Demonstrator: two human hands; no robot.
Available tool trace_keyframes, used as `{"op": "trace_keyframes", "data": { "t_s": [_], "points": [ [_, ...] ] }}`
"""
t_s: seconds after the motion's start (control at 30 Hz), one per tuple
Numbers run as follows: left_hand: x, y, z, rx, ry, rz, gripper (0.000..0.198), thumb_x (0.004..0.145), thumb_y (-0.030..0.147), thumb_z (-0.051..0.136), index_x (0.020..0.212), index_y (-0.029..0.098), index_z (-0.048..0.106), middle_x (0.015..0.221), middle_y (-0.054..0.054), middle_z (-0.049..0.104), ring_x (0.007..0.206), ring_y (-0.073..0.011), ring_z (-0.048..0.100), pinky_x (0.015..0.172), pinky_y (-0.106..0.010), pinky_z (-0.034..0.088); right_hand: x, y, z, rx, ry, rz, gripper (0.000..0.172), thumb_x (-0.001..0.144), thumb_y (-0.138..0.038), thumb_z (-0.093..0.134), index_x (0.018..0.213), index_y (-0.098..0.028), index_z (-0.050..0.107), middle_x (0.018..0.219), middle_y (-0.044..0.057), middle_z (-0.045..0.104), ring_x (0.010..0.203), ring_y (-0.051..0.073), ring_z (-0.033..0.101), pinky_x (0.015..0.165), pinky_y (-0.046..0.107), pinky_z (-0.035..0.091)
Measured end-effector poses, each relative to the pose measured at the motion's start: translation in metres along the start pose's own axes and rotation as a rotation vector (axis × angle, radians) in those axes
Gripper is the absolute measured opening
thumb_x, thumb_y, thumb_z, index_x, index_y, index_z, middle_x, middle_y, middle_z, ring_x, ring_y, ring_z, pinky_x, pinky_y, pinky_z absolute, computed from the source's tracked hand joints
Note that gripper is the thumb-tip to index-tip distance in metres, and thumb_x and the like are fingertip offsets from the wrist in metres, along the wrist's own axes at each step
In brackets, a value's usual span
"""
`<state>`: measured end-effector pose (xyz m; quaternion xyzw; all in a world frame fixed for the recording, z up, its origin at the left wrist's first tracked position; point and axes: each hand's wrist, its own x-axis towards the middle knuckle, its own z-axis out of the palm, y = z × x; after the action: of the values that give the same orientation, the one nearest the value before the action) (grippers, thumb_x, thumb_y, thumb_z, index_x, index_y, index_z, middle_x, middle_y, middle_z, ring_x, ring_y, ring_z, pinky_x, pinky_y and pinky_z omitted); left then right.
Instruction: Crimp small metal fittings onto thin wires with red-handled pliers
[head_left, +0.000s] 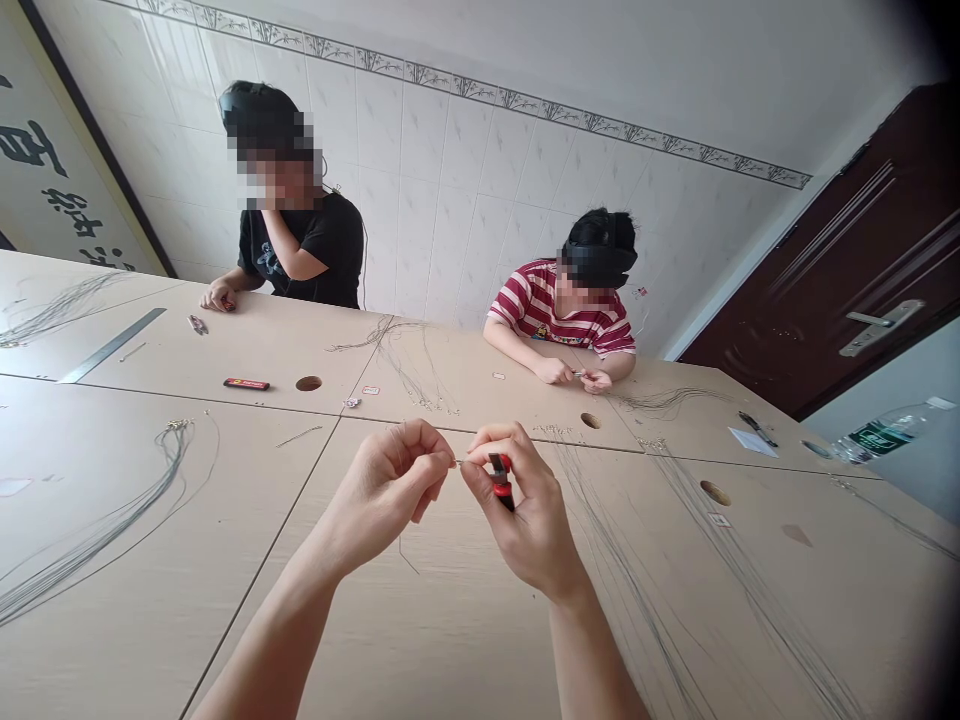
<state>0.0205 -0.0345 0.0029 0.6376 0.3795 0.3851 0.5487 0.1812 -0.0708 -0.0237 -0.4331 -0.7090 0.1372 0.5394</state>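
Two people sit across a pale table (420, 640): one in a black T-shirt (330, 250), the other in a red-and-white striped shirt (525, 300). Behind them is a white tiled wall (442, 200); at right, a dark brown door (832, 240). On the tabletop are a metal ruler (112, 345), a slim black-and-red object (247, 384) and, far right, a green-labelled clear bottle (896, 432).

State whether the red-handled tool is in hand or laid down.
In hand: the red-handled tool sits in the right hand, between thumb and fingers.
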Motion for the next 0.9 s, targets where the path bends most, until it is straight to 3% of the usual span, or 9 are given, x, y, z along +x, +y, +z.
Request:
{"op": "trace_keyframes", "data": {
  "t_s": [0.4, 0.9],
  "points": [
    [0.0024, -0.0047, -0.0011, 0.034, -0.016, -0.004, 0.015, 0.085, 0.022, 0.048, 0.071, 0.018, 0.054, 0.051, 0.008, 0.036, 0.047, -0.0063, 0.026, 0.043, -0.020, 0.022, 0.0001, 0.0002, 0.0006, 0.005, -0.005, 0.021, 0.012, 0.092, -0.013, 0.056, 0.087, -0.023, 0.053, 0.094, 0.000, 0.054, 0.082, 0.012, 0.053, 0.066, 0.025, 0.039],
    [0.0008, -0.0013, 0.0011, 0.036, -0.014, 0.031, 0.015, 0.082, 0.020, 0.048, 0.068, 0.018, 0.051, 0.049, 0.008, 0.042, 0.046, -0.0058, 0.034, 0.042, -0.017, 0.027, 0.0000, 0.0008, 0.0006, -0.009, -0.009, 0.019, 0.011, 0.092, -0.013, 0.055, 0.087, -0.023, 0.054, 0.094, 0.000, 0.055, 0.080, 0.012, 0.053, 0.067, 0.025, 0.040]
  ]
}}
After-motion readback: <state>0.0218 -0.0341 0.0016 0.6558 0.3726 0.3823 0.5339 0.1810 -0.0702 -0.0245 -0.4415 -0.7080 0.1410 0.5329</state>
